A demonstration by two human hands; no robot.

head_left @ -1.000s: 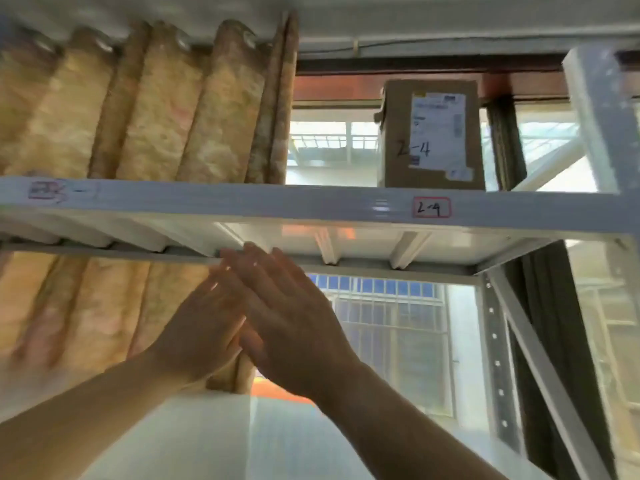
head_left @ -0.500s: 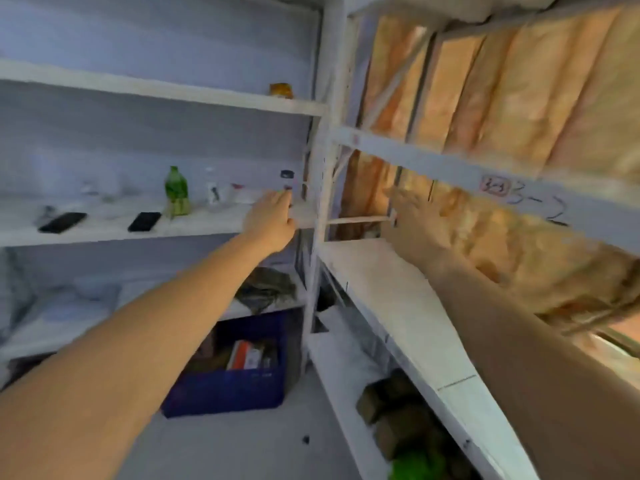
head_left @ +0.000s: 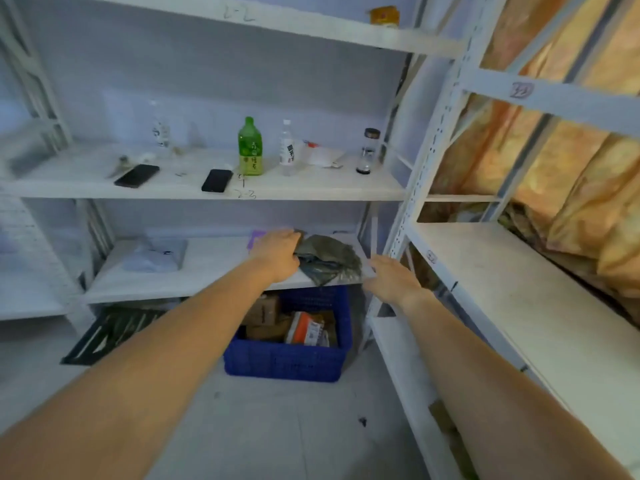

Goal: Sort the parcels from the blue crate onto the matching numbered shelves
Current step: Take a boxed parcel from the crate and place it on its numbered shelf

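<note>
The blue crate [head_left: 287,363] stands on the floor under the lowest shelf of the back rack. It holds a cardboard box [head_left: 261,311], an orange and white parcel [head_left: 306,329] and other brown parcels. My left hand [head_left: 277,252] is stretched out above the crate, empty with fingers loosely curled, in front of a grey-green bag [head_left: 330,259] that lies on the low shelf [head_left: 194,282]. My right hand [head_left: 394,278] is flat and empty beside the rack post. Handwritten labels read 2-2 [head_left: 239,13], 2-3 [head_left: 246,194] and 3-2 [head_left: 521,90].
The 2-3 shelf holds a green bottle [head_left: 250,147], two black phones [head_left: 136,175], clear bottles and a jar [head_left: 369,150]. A white bag [head_left: 156,254] lies on the low shelf. A black tray [head_left: 110,332] rests on the floor at left. Orange curtains [head_left: 568,188] hang behind the right rack [head_left: 519,299].
My view has swung from the high 2-4 shelf down to the back rack and the crate. Both empty hands have dropped and now reach forward above the crate.
</note>
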